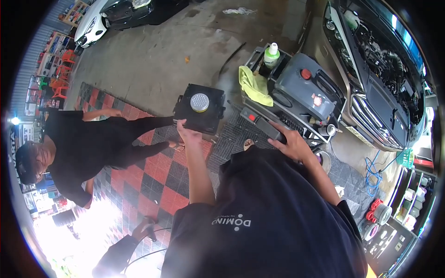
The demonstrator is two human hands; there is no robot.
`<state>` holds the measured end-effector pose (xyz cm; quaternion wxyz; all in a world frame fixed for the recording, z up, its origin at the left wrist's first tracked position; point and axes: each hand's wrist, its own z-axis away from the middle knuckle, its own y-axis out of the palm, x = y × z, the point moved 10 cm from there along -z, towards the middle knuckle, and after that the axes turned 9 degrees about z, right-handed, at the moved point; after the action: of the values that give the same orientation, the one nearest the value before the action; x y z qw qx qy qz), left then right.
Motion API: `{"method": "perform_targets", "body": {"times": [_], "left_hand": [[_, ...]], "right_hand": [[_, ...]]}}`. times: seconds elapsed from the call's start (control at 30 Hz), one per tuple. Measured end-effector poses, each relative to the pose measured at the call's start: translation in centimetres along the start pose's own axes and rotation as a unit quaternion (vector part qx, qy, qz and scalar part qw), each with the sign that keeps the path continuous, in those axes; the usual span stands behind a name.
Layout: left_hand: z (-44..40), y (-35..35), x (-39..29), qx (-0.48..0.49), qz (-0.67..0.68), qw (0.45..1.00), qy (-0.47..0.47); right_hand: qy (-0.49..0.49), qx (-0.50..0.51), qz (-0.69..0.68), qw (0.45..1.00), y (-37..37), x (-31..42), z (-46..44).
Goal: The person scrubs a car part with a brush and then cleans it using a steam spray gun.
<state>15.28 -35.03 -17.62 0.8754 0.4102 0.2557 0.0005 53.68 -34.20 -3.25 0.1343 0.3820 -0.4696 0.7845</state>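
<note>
My left hand [187, 133] grips the near edge of a black plastic box [211, 123]. On top of the box sits a round silver lid or can with a perforated top [200, 102] and a yellowish lower rim. My right hand [295, 146] is wrapped around a dark grey handheld tool with a red button [264, 125]. The tool points toward the box, and a faint haze hangs between them. Just beyond the right hand stands a grey machine with a red cap [303, 88] on a cart.
A yellow-green cloth [255, 86] and a white-capped bottle [271, 55] rest on the cart [301, 125]. To the right, a car [375, 78] has its hood raised. At left stands a person in black [92, 143]. A blue hose [372, 170] lies on the floor.
</note>
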Motion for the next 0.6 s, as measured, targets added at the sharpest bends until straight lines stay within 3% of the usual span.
{"method": "perform_targets", "body": {"times": [0.23, 0.4, 0.6], "left_hand": [[0.4, 0.3, 0.0, -0.008, -0.002, 1.0, -0.006], [-3.3, -3.4, 0.0, 0.056, 0.014, 0.996, -0.062], [-4.4, -5.7, -0.2, 0.006, 0.011, 0.999, -0.04]], "right_hand": [[-0.057, -0.023, 0.006, 0.998, 0.1, -0.6, 0.1], [-0.035, 0.001, -0.008, 0.999, 0.4, -1.0, 0.2], [-0.019, 0.044, -0.009, 0.999, 0.5, -0.4, 1.4]]}}
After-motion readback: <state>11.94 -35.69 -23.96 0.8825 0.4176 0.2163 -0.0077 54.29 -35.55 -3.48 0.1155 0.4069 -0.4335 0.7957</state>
